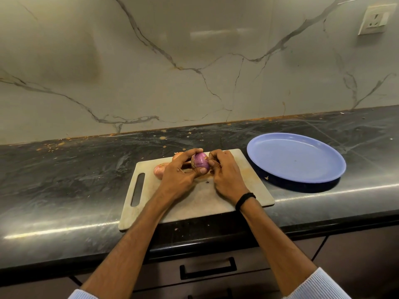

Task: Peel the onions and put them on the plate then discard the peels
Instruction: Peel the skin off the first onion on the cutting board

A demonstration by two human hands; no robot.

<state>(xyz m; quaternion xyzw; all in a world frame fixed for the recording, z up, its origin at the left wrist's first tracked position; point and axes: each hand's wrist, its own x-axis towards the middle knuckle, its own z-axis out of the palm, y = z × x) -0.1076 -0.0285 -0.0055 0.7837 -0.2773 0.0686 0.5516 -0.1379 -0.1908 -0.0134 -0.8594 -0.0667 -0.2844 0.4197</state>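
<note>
A purple onion (200, 162) is held just above the pale cutting board (190, 201). My left hand (181, 171) grips it from the left, thumb under its front and fingers over its top. My right hand (224, 173) curls against the onion's right side, fingertips pinching at its skin. Two unpeeled pinkish onions lie on the board behind my left hand: one (159, 170) at the left, another (177, 156) mostly hidden. The blue plate (295, 158) sits to the right of the board with nothing on it.
The board lies on a dark stone counter (75, 180) backed by a marble wall. The board has a handle slot (138, 188) at its left end. A drawer handle (208, 268) is below the counter edge, and a wall socket (374, 19) is at the upper right.
</note>
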